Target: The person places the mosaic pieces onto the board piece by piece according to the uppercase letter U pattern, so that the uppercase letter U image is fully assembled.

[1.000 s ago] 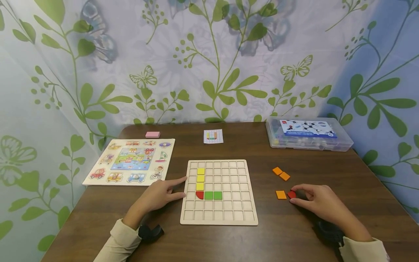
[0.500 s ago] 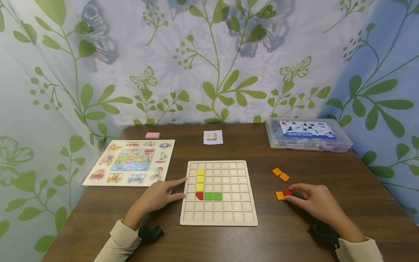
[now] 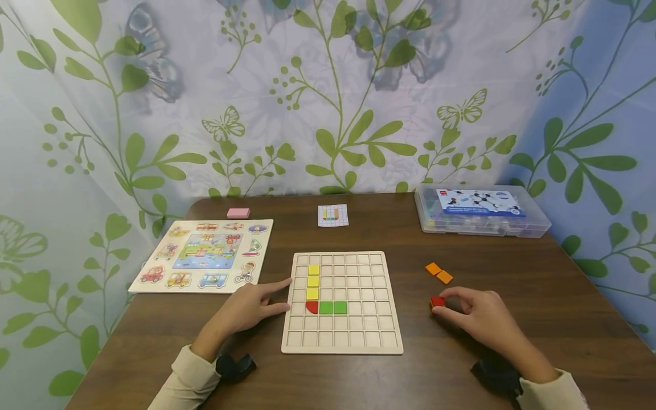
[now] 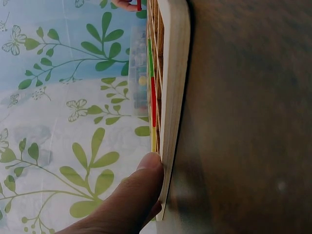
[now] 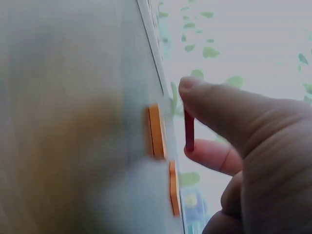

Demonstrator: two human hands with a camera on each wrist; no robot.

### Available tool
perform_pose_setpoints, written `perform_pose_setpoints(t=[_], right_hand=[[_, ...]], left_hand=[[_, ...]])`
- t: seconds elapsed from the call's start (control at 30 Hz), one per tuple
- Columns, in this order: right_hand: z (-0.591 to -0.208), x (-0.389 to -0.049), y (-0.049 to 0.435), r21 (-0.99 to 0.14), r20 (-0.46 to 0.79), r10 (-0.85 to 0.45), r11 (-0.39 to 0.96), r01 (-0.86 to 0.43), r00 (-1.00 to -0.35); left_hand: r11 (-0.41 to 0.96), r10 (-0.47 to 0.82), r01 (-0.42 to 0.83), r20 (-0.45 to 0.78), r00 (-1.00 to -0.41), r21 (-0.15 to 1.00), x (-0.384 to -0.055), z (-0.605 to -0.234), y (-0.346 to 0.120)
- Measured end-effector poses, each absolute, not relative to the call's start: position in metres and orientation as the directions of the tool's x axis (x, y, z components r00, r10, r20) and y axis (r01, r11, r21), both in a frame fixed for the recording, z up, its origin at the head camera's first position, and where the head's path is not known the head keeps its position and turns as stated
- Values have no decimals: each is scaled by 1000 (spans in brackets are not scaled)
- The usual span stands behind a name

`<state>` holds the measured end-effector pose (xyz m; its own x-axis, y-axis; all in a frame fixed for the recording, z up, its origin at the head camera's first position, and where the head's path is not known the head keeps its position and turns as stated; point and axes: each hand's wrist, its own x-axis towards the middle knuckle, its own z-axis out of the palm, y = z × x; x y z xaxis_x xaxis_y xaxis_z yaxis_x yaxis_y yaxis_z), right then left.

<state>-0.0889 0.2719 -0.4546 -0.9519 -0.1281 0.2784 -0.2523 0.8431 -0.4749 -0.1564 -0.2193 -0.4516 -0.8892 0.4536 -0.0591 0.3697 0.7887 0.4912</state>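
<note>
My right hand (image 3: 484, 318) pinches a red tile (image 5: 189, 129) between thumb and fingertip, just above the table. In the head view the red tile covers most of an orange tile beneath it. My left hand (image 3: 251, 307) rests thumb and index fingertip against the left edge of a wooden grid board (image 3: 364, 340). Set in the board's squares are a column of yellow tiles (image 3: 313, 282), a red quarter-round tile (image 3: 311, 307) at its foot, and two green tiles (image 3: 332, 307) beside that. Two orange tiles (image 3: 439, 273) lie on the table right of the board.
A small pattern card (image 3: 333, 216) lies behind the board, showing a coloured U shape on a grid. Back left are a picture puzzle board (image 3: 256, 265) and a pink block (image 3: 238, 213). A clear plastic box (image 3: 535, 225) stands back right against the patterned cloth (image 3: 287, 131).
My right hand has moved left, bringing the red tile up from the table and over the nearest orange tile. The left hand stays at the board's edge.
</note>
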Motion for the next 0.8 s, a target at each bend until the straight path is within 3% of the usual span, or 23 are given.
perform_pose_setpoints(t=[0.4, 0.8], right_hand=[[-459, -85, 243, -571, 185, -169, 783, -246, -968], [-456, -86, 240, -569, 153, -163, 792, -221, -975]], left_hand=[[779, 462, 380, -46, -886, 499, -155, -451, -221], [767, 465, 372, -52, -884, 523, -154, -450, -219]])
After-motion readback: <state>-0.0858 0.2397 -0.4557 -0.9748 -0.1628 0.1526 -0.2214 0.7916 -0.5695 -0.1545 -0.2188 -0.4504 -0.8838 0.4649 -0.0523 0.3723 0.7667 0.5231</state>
